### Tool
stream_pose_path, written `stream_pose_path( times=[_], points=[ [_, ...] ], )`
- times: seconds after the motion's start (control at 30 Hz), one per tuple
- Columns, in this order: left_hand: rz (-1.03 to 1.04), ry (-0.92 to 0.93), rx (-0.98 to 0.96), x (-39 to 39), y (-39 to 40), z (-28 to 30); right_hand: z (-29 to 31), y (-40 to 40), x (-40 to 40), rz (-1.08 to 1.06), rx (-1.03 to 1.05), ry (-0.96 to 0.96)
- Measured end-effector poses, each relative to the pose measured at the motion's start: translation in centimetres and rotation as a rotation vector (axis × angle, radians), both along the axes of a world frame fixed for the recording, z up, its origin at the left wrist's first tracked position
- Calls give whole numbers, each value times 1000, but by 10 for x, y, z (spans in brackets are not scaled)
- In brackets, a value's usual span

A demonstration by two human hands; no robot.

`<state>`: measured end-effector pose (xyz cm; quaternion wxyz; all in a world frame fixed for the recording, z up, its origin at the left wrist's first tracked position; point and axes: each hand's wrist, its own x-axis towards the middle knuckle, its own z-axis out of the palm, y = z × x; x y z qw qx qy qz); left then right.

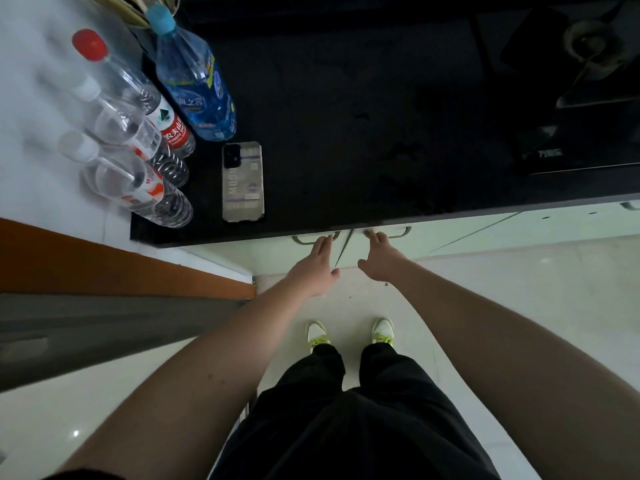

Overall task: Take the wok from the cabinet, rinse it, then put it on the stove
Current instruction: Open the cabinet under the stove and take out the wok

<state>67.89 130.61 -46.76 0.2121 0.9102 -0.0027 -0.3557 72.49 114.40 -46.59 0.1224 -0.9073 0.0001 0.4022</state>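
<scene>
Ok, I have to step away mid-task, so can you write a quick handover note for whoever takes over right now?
Left hand: open, fingers at the left cabinet door handle.
Right hand: open, fingertips at the right cabinet door handle.
Cabinet doors look closed; wok not in view.
Stove sits at the right of the black counter, with no pan on it.
Done: nothing yet.
Left: open the doors, take the wok out, rinse it, set it on the stove.

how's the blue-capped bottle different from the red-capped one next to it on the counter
The blue-capped bottle with the blue label looks bigger and wider than the red-capped clear plastic bottle. Its label is blue and covers much of the body; the red-capped bottle has a narrower red and white band low down. The blue-capped bottle stands nearer the black countertop, the red-capped one to its left by the white surface. Both are clear plastic, capped and upright.
</scene>
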Motion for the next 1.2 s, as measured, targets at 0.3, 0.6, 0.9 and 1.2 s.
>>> stream_pose_path(
  times=[0.3, 0.6, 0.9, 1.2],
  points=[
    [47, -12, 1, -13, -3, -8, -1, -11, -28, 62, -88, -60],
    [152, -35, 1, -62, -4, -3, -4, -40, -69, 74, -22, -161],
    [239, -25, 87, -117, -22, 6, -2, -89, -134, 301, -127, -151],
    [551, -38, 161, -170, -20, 0, 2, -139, -192, -178, -39, -313]
  ],
)
